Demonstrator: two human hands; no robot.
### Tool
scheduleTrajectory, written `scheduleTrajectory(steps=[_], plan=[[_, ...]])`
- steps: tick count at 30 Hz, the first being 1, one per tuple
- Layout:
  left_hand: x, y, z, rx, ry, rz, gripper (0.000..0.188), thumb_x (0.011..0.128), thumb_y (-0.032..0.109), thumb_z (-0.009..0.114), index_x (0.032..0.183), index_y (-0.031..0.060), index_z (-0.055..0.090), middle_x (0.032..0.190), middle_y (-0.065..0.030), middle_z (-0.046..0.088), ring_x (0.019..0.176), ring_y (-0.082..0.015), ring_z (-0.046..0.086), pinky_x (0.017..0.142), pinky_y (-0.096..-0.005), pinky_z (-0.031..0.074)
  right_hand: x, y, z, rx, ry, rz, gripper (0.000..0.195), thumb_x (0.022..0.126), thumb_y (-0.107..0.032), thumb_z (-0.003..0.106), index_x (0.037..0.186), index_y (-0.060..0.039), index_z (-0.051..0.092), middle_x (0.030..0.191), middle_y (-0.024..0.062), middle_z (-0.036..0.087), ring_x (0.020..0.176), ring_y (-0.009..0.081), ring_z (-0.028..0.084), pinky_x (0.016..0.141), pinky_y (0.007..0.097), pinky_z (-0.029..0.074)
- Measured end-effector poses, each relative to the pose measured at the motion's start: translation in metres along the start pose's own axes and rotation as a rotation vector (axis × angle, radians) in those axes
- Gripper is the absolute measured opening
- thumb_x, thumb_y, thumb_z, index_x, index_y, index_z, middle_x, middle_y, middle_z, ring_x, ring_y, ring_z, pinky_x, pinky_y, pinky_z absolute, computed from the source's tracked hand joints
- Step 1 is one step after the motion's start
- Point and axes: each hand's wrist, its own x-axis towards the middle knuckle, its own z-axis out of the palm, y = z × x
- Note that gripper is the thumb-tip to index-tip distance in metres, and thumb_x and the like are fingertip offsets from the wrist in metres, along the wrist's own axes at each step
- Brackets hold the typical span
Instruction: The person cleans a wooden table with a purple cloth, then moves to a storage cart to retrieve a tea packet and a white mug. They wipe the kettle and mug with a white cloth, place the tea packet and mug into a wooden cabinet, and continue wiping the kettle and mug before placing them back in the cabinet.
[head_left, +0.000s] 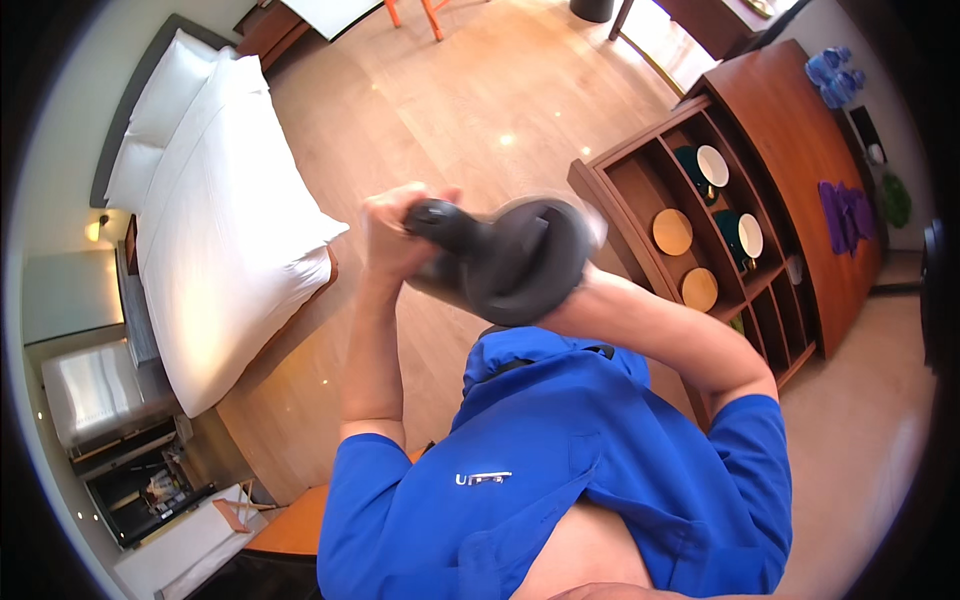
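A black object with a stubby end and a broad round part (529, 259) is held up in front of my chest; it is motion-blurred and I cannot tell its exact kind. My left hand (395, 232) is closed around the stubby end, at the picture's left. At the opposite side, my right hand (596, 225) holds the round part; most of this hand is hidden behind it, and only a blurred edge shows.
Right of me, a wooden cabinet (795, 150) has an open, divided drawer (630, 217) with white-and-green cups (712, 166) and round wooden pieces (672, 232). A purple cloth (846, 216) and blue-tinted bottles (834, 76) lie on top. A white-covered bed (217, 225) stands left.
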Motion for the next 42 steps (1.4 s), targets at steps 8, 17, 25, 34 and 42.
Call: scheduleTrajectory(steps=[8,17,25,34,42], plan=[[0.007,0.030,0.058,0.298,-0.077,0.366,0.034,0.073,0.023,0.075,0.054,0.0092,0.050,0.050,-0.0076,0.049,0.046,-0.0272,0.050,0.045,-0.0351,0.037,0.023,0.023,0.029,0.279,0.389,0.287,0.013,0.089,-0.011,0.058,0.100,-0.0053,0.059,0.090,0.0041,0.061,0.082,0.0136,0.060,0.076,0.0290,0.051],[0.013,-0.009,0.028,0.264,0.390,0.450,0.026,0.069,0.003,0.076,0.063,0.0123,0.052,0.053,-0.0055,0.048,0.046,-0.0207,0.051,0.049,-0.0288,0.044,-0.008,-0.007,0.004,1.333,0.546,0.302,0.024,0.090,-0.015,0.061,0.112,-0.0042,0.058,0.097,0.0042,0.062,0.087,0.0137,0.061,0.077,0.0293,0.052],[-0.040,-0.097,-0.006,-0.303,0.676,-0.140,0.010,0.084,0.003,0.066,0.090,0.0015,0.059,0.087,-0.0039,0.058,0.076,-0.0104,0.053,0.074,-0.0273,0.049,-0.135,-0.016,-0.060,0.887,1.184,0.248,0.055,0.086,-0.026,0.056,0.132,0.0005,0.040,0.120,0.0169,0.054,0.109,0.0261,0.057,0.093,0.0396,0.048],[-0.031,-0.072,0.030,-0.447,0.640,-0.230,0.030,0.085,0.010,0.069,0.111,-0.0025,0.059,0.105,-0.0069,0.063,0.090,-0.0178,0.060,0.080,-0.0314,0.049,0.021,-0.027,0.021,-0.260,0.964,-0.064,0.036,0.053,-0.019,0.081,0.080,-0.0116,0.059,0.107,0.0070,0.053,0.111,0.0304,0.047,0.091,0.0425,0.040],[-0.051,-0.099,-0.006,-1.141,0.500,-0.430,0.043,0.099,0.039,0.045,0.120,0.0019,0.050,0.117,-0.0120,0.059,0.105,-0.0250,0.059,0.090,-0.0416,0.051,-0.040,0.047,0.051,-0.127,0.850,0.203,0.023,0.077,-0.004,0.067,0.098,0.0002,0.059,0.097,0.0169,0.057,0.091,0.0332,0.059,0.073,0.0390,0.052]])
